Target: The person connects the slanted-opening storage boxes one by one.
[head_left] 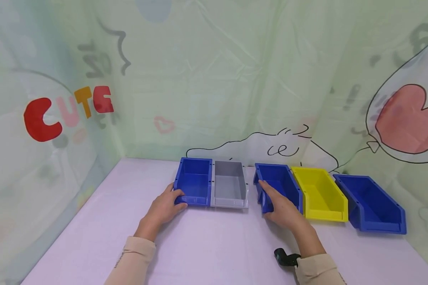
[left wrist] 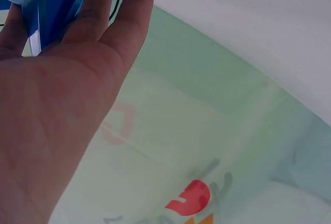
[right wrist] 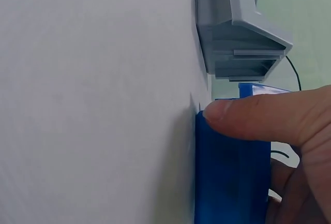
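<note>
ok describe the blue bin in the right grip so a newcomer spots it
On the white table, look along its far side by the pale green printed curtain. Find the open-topped blue plastic bin between the grey plastic bin and the yellow plastic bin. Unlike the left-end blue bin and right-end blue bin, it has bins on both sides.

Curtained-off tabletop booth; a thin pale-green printed sheet (head_left: 214, 91) is hanging behind and at the sides, showing multicoloured "CUTE" lettering (head_left: 84, 102) and a white balloon with a pink heart (head_left: 404, 118); a flat, whitish table surface (head_left: 214, 245) is running right up to it; open-topped blue, grey and yellow plastic bins (head_left: 321, 194) are lining the back; sheet is hiding the room; home, lab or workshop, can't tell.
</note>
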A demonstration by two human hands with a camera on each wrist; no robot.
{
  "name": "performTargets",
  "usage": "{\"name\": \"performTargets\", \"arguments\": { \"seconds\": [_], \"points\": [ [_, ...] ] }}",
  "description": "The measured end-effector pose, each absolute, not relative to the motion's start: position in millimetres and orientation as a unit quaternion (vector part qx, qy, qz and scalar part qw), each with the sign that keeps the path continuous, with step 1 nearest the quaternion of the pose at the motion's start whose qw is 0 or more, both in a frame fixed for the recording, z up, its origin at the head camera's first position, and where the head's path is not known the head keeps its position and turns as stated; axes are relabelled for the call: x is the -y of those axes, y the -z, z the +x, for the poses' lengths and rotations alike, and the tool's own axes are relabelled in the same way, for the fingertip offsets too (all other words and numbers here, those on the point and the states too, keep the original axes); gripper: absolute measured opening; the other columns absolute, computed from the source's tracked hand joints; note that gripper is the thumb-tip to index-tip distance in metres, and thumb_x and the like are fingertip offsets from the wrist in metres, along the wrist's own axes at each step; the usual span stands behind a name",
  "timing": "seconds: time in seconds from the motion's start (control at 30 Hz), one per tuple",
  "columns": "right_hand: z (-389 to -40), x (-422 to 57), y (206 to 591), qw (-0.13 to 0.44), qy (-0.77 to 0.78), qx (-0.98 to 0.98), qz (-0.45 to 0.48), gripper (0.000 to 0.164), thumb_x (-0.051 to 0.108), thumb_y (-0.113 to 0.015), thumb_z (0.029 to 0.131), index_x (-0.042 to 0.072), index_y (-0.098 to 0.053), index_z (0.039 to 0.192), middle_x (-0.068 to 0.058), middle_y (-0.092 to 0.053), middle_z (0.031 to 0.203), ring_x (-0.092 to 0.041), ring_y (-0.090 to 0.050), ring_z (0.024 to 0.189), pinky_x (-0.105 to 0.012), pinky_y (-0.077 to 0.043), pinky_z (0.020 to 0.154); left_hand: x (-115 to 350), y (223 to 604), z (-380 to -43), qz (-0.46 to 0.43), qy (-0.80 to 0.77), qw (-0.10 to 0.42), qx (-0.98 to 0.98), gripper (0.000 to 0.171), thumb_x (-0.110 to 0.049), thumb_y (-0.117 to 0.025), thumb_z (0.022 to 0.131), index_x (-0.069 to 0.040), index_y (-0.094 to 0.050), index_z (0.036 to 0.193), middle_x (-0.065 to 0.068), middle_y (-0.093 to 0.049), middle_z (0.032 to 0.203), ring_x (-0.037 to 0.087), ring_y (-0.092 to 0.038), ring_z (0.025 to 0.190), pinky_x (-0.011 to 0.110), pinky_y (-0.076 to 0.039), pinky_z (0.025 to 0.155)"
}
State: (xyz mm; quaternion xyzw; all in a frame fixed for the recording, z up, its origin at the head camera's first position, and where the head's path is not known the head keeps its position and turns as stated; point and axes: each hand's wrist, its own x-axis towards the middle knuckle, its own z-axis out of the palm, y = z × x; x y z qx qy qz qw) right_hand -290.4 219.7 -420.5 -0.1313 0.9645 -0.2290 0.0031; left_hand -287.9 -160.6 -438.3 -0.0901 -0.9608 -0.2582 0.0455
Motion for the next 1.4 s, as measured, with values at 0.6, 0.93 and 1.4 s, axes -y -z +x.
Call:
{"name": "performTargets", "arguments": {
  "seconds": [0.6, 0.93, 1.4],
  "points": [
    [-291, -218, 414, -0.048, 0.258, -0.953, -0.15, 0.106, 0.002, -0.084, 0.083, 0.022, -0.021, 0.166, -0.015, -0.019, 0.172, -0.053, -0.036, 0.147, -0.067, -0.04, 0.112, 161, 432, -286, -0.092, 0.26, 0.054, 0.96, 0.035, -0.025, -0.076, 0.095, -0.008, -0.069, 0.124, 0.026, -0.043, 0.157, 0.048, -0.055, 0.135, 0.062, -0.047, 0.109],
    [-290, -216, 403, -0.089, 0.277, -0.944, -0.157, 0.109, 0.001, -0.084, 0.083, 0.023, -0.018, 0.167, -0.013, -0.017, 0.174, -0.054, -0.044, 0.142, -0.064, -0.048, 0.105, 161, 431, -285, -0.088, 0.265, 0.049, 0.959, 0.036, -0.026, -0.076, 0.094, -0.009, -0.069, 0.125, 0.026, -0.042, 0.158, 0.048, -0.054, 0.136, 0.062, -0.046, 0.111],
    [-290, -208, 400, -0.122, 0.294, -0.932, -0.173, 0.107, -0.001, -0.082, 0.085, 0.025, -0.019, 0.167, -0.011, -0.018, 0.174, -0.054, -0.045, 0.141, -0.065, -0.048, 0.105, 160, 436, -286, -0.092, 0.265, 0.052, 0.958, 0.035, -0.025, -0.077, 0.094, -0.009, -0.07, 0.124, 0.025, -0.044, 0.157, 0.046, -0.054, 0.136, 0.061, -0.047, 0.11]
  ]
}}
